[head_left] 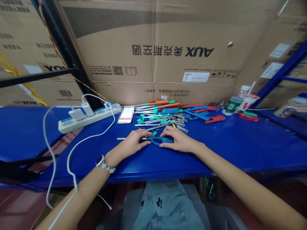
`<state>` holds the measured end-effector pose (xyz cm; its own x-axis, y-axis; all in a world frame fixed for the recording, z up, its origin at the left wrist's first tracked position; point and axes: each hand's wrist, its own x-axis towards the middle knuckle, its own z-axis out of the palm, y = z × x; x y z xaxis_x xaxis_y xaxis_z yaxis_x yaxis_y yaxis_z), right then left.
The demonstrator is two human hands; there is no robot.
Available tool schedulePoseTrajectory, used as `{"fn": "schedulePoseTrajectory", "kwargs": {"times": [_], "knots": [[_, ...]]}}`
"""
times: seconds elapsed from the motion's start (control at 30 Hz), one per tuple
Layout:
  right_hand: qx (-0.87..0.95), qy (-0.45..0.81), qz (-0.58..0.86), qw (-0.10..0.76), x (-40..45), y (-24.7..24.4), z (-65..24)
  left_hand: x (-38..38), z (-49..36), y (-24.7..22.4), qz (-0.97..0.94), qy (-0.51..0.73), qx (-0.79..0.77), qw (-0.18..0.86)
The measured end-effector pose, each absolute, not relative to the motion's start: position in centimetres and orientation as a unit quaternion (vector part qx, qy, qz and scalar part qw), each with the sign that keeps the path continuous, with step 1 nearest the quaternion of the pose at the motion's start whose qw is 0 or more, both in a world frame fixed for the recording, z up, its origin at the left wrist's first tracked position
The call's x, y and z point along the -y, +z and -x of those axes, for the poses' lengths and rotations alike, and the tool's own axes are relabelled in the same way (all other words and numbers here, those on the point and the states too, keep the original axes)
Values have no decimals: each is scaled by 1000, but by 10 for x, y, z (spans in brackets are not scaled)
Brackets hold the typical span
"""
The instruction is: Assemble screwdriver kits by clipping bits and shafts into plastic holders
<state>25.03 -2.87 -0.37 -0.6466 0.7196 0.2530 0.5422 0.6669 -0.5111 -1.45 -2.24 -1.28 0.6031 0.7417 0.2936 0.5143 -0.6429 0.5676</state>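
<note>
Both of my hands hold one blue long-nosed lighter [157,141] just above or on the blue table [211,153]. My left hand [135,140] is closed round its metal tube, whose tip sticks out to the left. My right hand [178,139] grips the blue handle from the right side. A small green part [154,134] shows between the hands, by the lighter's neck. Just beyond my fingers lies a pile of metal tubes and green parts [163,119]. Behind it are lighters with orange handles [158,102].
Blue and red handle shells [199,111] lie to the right of the pile. Farther right stand a bottle [232,103] and a cup with a straw [248,100]. On the left sit a power strip [88,118] and loose white cables [72,153]. Cardboard boxes [153,35] wall the back.
</note>
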Motion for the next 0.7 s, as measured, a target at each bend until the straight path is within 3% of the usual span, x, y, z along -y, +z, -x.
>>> {"fn": "schedulePoseTrajectory", "kwargs": {"times": [0.3,0.7], "knots": [[882,164,390,207,33,-3,-232,21,11,-8,-877,250,-370,181],[901,146,357,196,36,-4,-232,15,11,-14,-886,245,-332,212]]}}
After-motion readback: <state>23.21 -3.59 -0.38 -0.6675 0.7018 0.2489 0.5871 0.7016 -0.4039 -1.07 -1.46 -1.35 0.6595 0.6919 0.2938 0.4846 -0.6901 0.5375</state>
